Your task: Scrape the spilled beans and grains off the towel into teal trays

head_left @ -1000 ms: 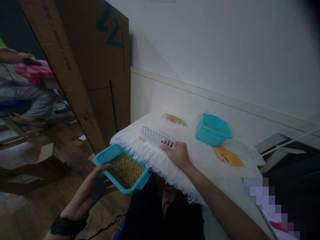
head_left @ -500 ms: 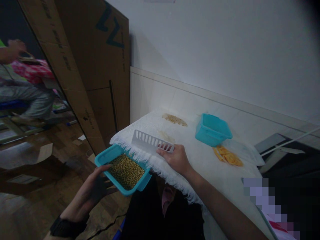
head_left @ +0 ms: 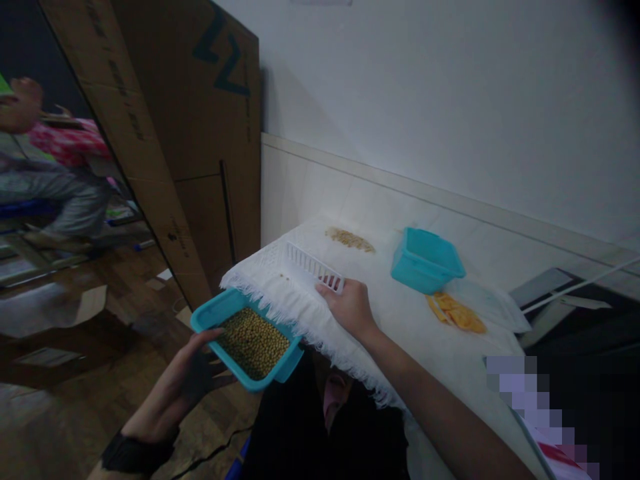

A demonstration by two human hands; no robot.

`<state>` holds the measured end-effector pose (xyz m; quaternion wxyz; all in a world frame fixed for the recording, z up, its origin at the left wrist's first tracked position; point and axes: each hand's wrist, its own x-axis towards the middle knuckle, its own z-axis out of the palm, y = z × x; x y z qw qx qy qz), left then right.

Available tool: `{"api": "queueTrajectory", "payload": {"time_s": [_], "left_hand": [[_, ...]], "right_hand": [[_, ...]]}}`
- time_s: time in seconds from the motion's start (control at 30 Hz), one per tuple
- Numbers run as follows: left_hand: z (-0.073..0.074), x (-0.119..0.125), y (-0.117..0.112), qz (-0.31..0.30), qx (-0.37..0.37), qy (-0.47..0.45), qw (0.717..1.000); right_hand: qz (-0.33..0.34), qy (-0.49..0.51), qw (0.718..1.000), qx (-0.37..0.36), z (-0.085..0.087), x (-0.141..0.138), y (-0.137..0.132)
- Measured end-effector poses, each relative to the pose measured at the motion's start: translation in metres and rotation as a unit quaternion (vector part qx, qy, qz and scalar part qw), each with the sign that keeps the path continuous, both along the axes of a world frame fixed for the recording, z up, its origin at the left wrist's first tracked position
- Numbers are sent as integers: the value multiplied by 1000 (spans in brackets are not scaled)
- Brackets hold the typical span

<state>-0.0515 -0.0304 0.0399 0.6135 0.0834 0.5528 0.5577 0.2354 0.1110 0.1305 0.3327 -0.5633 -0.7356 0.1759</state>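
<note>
Below the table's front left edge, my left hand point(head_left: 193, 367) grips a turquoise plastic bin point(head_left: 213, 313) by its near rim, thumb over the edge. Small round yellow-green beans point(head_left: 255, 343) fill much of its bottom. My right hand point(head_left: 353, 307) is closed on the right end of a white slotted plastic piece point(head_left: 303, 265), which stands on a white fringed cloth point(head_left: 320, 317). A few loose beans point(head_left: 284, 275) lie on the cloth in front of that piece. Farther back is a patch of pale grains point(head_left: 350, 240).
A second turquoise bin point(head_left: 425, 267) stands at the table's right, beside a crumpled yellow cloth point(head_left: 457, 315) and a clear plastic sheet point(head_left: 493, 303). A tall cardboard box point(head_left: 200, 147) borders the left side. The wall point(head_left: 425, 100) lies behind. Another person's hand point(head_left: 23, 103) shows far left.
My right hand has shifted the slotted piece slightly back and to the right over the cloth, and loose beans now show in front of it. The left hand and its bin stay put.
</note>
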Motion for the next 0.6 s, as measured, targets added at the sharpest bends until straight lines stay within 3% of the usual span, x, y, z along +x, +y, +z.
{"api": "queueTrajectory", "payload": {"time_s": [0.23, 0.4, 0.6], "left_hand": [[3, 1, 0, -2, -1, 2, 1000], [0, 0, 2, -5, 5, 5, 1000], [7, 1, 4, -1, -25, 17, 1000]], "right_hand": [[54, 42, 998, -7, -4, -5, -14], [133, 132, 981, -59, -6, -3, -38], [115, 197, 971, -72, -4, 22, -42]]}}
